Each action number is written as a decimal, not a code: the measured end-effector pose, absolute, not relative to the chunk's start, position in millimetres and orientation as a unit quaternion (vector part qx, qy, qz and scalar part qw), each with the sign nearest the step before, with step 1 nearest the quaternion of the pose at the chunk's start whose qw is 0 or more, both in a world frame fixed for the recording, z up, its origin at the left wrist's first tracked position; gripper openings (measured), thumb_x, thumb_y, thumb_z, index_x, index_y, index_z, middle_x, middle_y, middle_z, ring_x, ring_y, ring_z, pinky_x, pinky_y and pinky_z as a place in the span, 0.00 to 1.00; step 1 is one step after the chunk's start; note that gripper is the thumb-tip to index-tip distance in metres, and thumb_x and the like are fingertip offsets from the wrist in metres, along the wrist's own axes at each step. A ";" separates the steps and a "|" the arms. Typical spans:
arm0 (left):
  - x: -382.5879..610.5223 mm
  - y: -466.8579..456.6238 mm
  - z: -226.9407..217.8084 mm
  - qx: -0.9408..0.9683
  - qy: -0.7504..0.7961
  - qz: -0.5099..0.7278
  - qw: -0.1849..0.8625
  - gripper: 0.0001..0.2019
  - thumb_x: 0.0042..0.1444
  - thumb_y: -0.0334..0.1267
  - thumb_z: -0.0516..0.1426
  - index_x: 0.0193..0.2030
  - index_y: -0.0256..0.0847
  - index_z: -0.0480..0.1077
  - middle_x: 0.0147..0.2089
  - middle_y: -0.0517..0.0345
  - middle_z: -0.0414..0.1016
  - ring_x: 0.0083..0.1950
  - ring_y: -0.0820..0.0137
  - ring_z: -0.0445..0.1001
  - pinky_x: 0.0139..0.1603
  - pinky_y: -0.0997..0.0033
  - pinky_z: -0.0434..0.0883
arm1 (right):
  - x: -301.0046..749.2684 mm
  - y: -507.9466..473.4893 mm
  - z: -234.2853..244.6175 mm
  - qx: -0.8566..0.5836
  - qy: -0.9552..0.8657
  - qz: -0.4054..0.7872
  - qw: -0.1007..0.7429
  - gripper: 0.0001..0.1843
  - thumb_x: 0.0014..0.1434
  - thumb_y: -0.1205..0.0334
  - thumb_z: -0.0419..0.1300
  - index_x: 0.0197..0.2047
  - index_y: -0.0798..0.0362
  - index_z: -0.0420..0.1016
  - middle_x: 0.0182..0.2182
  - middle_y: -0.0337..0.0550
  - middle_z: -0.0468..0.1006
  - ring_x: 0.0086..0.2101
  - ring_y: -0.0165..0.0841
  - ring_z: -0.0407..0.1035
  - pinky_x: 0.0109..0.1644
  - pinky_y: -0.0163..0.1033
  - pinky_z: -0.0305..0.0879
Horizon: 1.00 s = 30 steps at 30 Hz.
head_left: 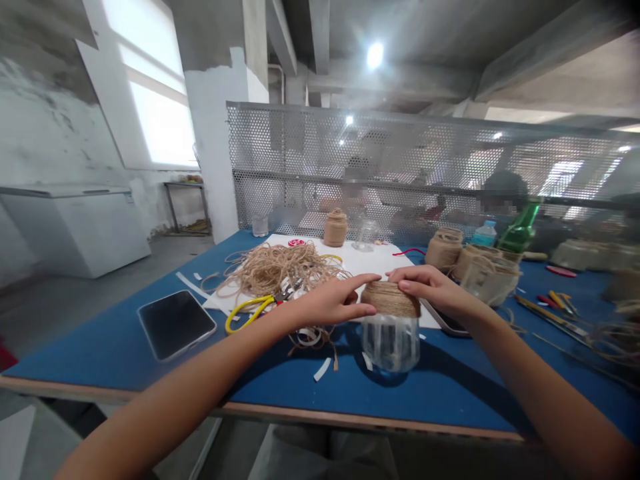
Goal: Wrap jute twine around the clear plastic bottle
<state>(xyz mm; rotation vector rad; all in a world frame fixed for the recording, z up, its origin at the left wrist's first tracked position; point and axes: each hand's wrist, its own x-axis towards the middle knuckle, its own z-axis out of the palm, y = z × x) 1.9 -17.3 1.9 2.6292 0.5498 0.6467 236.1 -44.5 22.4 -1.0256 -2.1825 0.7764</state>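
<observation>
The left hand (325, 303) has straight, slightly spread fingers (347, 298) touching the twine-wrapped glass jar (391, 327), while the right hand (435, 288) curls its fingers (407, 280) over the jar's top.

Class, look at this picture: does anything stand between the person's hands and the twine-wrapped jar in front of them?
Nothing visible stands in the way. The left hand and the right hand are both already touching the twine-wrapped top of the clear jar, with no object between either hand and it.

My left forearm (170, 407) and right forearm (550, 393) are bare and slender, my fingernails (403, 285) cut short. Grey trousers (320, 457) cover my lap.
</observation>
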 end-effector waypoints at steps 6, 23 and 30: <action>2.4 -15.8 0.0 0.932 0.190 0.237 0.198 0.27 0.58 0.45 0.51 0.62 0.38 0.51 0.19 0.68 0.57 0.21 0.76 0.58 0.24 0.78 0.56 | 237.9 -40.8 18.8 -0.378 -0.815 0.304 0.317 0.15 0.57 0.52 0.53 0.33 0.56 0.72 0.33 0.45 0.73 0.36 0.34 0.65 0.39 0.37 0.60; 10.9 -32.7 3.1 0.926 0.221 0.277 0.130 0.25 0.57 0.47 0.52 0.59 0.40 0.55 0.22 0.65 0.62 0.23 0.75 0.61 0.25 0.77 0.57 | 229.7 -50.0 25.5 -0.390 -0.852 0.210 0.278 0.17 0.60 0.53 0.49 0.35 0.56 0.72 0.32 0.44 0.73 0.34 0.33 0.65 0.39 0.37 0.60; 1.8 -23.9 6.5 0.937 0.181 0.253 0.161 0.26 0.56 0.43 0.53 0.60 0.38 0.53 0.20 0.68 0.58 0.22 0.76 0.60 0.25 0.77 0.57 | 234.5 -49.1 28.3 -0.362 -0.852 0.254 0.280 0.16 0.60 0.53 0.50 0.31 0.57 0.71 0.31 0.43 0.72 0.34 0.33 0.65 0.40 0.38 0.60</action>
